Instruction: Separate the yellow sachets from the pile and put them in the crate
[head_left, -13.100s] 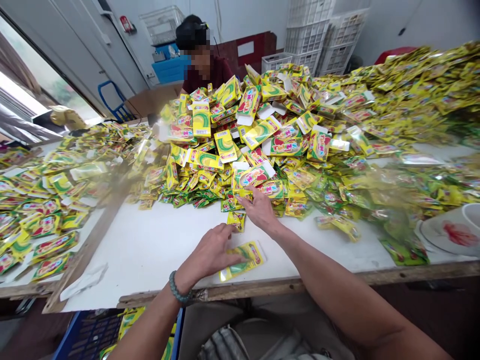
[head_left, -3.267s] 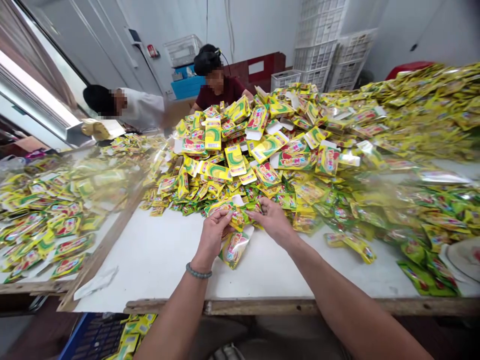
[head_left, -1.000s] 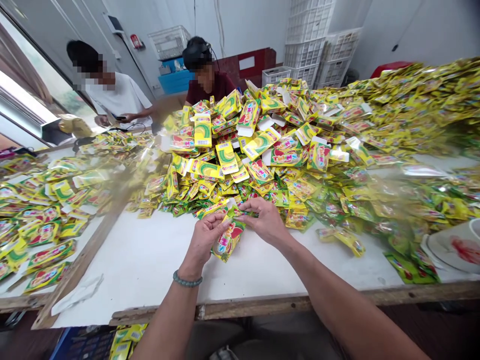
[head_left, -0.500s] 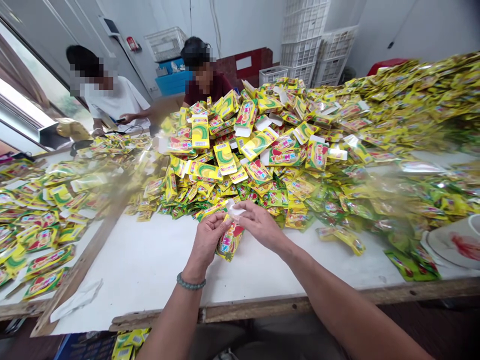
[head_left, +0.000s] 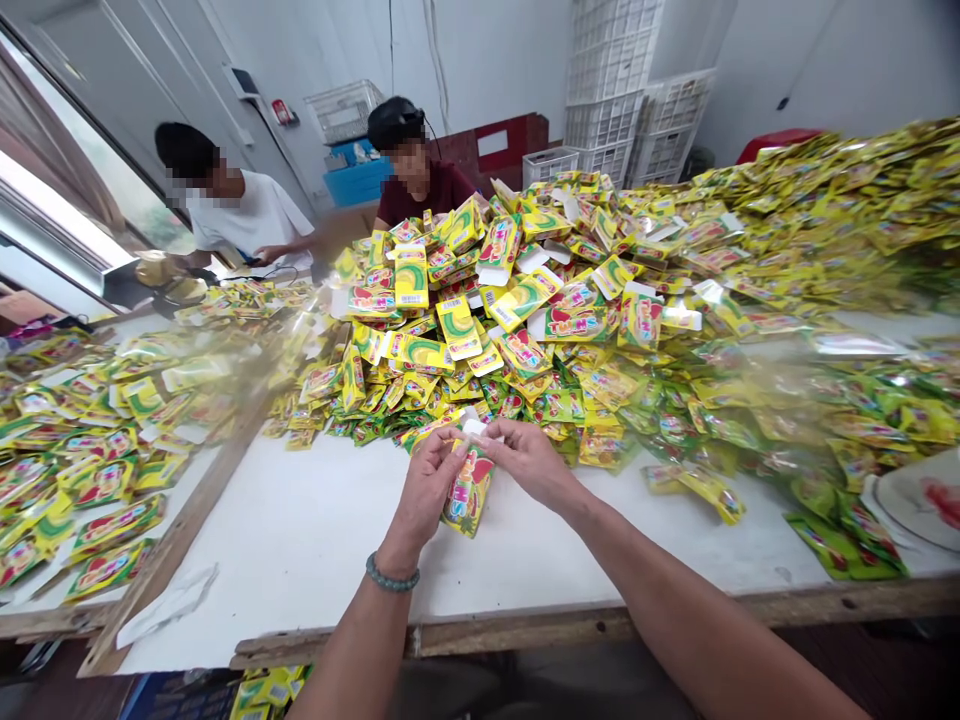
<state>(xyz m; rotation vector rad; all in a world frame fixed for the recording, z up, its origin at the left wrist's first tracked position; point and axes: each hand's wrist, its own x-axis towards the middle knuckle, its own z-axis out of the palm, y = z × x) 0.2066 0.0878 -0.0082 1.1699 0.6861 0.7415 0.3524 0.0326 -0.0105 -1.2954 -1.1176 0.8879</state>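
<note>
Both my hands hold one yellow and green packet (head_left: pixel 468 493) by its top, a little above the white table (head_left: pixel 315 540). My left hand (head_left: pixel 427 490) pinches the packet's upper left edge. My right hand (head_left: pixel 529 462) pinches a small white card (head_left: pixel 474 428) at the packet's mouth. The packet hangs down between my hands. Just beyond them starts a big heap of the same yellow packets (head_left: pixel 570 310).
More packets cover a second table on the left (head_left: pixel 82 450). Two other people sit at the far side, one in a white shirt (head_left: pixel 247 215), one in a dark red shirt (head_left: pixel 431 190). White crates (head_left: pixel 630 110) are stacked at the back. A white dish (head_left: pixel 926 505) stands at the right edge.
My hands have kept the same packet between them. Its top has come up slightly and the white card now sits at its mouth under my right fingers.
</note>
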